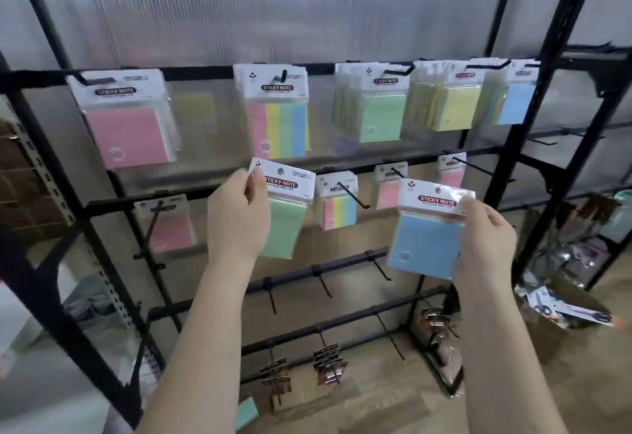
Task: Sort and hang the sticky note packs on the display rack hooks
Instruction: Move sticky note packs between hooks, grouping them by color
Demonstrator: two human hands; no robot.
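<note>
The left hand (237,218) is pinching a green sticky note pack (285,225); at three o'clock, the right hand (487,242) is pinching a blue sticky note pack (425,245).

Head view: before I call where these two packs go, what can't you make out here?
- Small print under the headers of the green pack in the left hand and the blue pack in the right hand: too small, blurred.
- Packs behind the front ones on the top-rail hooks: hidden, so no count.
- Dark carded items on the lowest rail: too blurred to identify.
</note>
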